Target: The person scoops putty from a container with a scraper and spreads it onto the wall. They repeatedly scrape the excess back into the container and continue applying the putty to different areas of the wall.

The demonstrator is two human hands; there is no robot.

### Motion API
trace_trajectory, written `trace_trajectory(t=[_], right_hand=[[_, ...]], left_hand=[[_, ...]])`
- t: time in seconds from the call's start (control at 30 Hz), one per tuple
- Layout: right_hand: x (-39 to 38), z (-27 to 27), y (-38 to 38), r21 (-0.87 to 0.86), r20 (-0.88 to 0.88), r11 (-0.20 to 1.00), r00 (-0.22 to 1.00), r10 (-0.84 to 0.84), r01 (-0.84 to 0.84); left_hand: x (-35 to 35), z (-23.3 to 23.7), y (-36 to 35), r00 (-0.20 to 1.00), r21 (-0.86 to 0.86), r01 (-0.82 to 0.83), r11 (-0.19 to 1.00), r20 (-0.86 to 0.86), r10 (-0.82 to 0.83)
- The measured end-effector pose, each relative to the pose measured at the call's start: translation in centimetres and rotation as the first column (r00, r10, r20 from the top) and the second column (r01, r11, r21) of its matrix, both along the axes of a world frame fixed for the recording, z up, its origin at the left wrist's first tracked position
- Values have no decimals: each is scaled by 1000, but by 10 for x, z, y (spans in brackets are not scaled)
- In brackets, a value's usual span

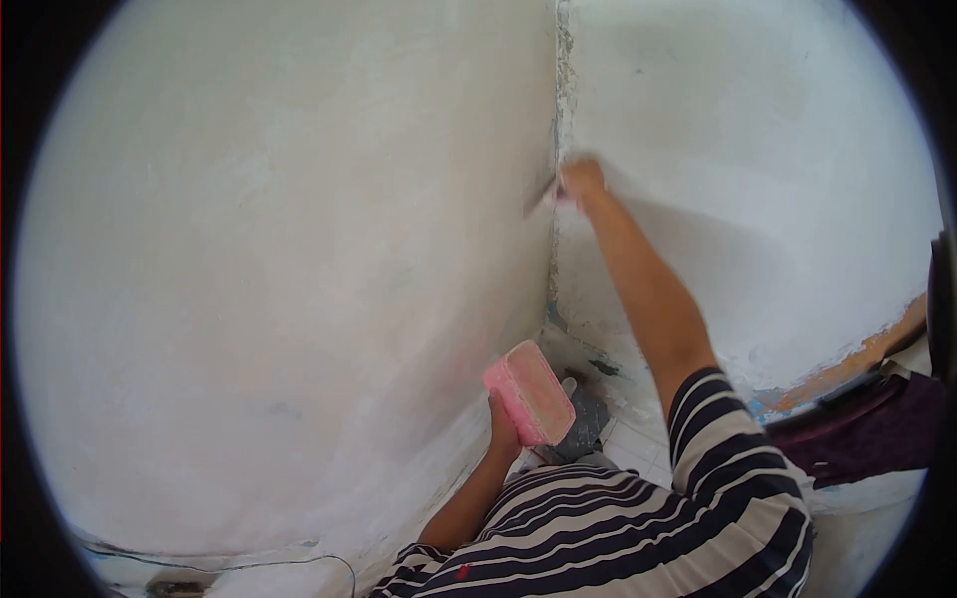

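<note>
No readable text, label, brand, number or sign can be made out on the walls (299, 249), the pink container (529, 395) or the striped shirt (618, 528).

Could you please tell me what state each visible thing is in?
Pink rectangular plastic tub, tilted, held in the left hand.
Thin blade-like tool, blurred, held in the right hand at the corner.
Pale plastered wall corner, rough and chipped.
Thin dark cable, loosely curved.
</note>
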State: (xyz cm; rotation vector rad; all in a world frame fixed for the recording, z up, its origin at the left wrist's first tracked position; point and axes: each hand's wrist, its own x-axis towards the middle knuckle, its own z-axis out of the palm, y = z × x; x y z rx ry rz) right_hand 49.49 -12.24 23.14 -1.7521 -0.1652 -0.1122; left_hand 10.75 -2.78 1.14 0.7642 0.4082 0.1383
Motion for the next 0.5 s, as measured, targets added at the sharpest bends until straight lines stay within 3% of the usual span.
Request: trace_trajectory(t=[0.03, 0.07, 0.1, 0.13, 0.17, 0.23, 0.27, 0.33, 0.37, 0.4, 0.43, 0.47, 0.5], right_hand=[[99, -20, -10, -497, 341, 867, 916, 211, -15], [3, 89, -8, 71, 130, 996, 991, 43, -53], [40, 122, -16, -454, 397, 887, 910, 118, 83], [-30, 186, -23, 194, 202, 975, 977, 72, -111], [-23, 212, -37, 199, 342, 960, 932, 122, -199], [-16, 246, -60, 294, 402, 918, 906, 134, -267], [-18, 239, -69, 294, 402, 917, 905, 139, -271], [-36, 207, -86, -133, 384, 977, 900, 205, -166], [-37, 163, -84, -18, 393, 964, 884, 252, -266], [-43, 118, -74, 121, 293, 975, 945, 143, -185], [19, 38, -79, -475, 439, 879, 876, 200, 38], [29, -23, -61, -319, 220, 945, 975, 0, 72], [64, -111, -52, -241, 350, 970, 934, 74, 13]], left_hand=[[-1, -3, 3, 1000, 11, 8, 1000, -11, -8], [-2, -6, 5, 999, 24, -18, 1000, -38, 19], [-3, -9, 4, 997, 33, -45, 998, -64, 47], [-6, -12, 5, 996, 33, -41, 999, -76, 43], [-7, -16, 8, 998, 1, -9, 1000, -54, 9], [-6, -22, 10, 999, -34, 16, 999, -30, -17], [-5, -25, 11, 1000, -29, 11, 1000, -25, -12], [-4, -17, 10, 1000, -20, -1, 1000, -13, 0], [-4, -3, 6, 1000, 1, -20, 1000, -18, 20], [-4, 5, 3, 999, 20, -39, 999, -22, 39], [-6, 4, 3, 999, 18, -43, 999, -21, 43], [-7, 2, 4, 999, 12, -17, 1000, -30, 17], [-4, 1, 5, 999, 8, 10, 1000, -33, -10]])
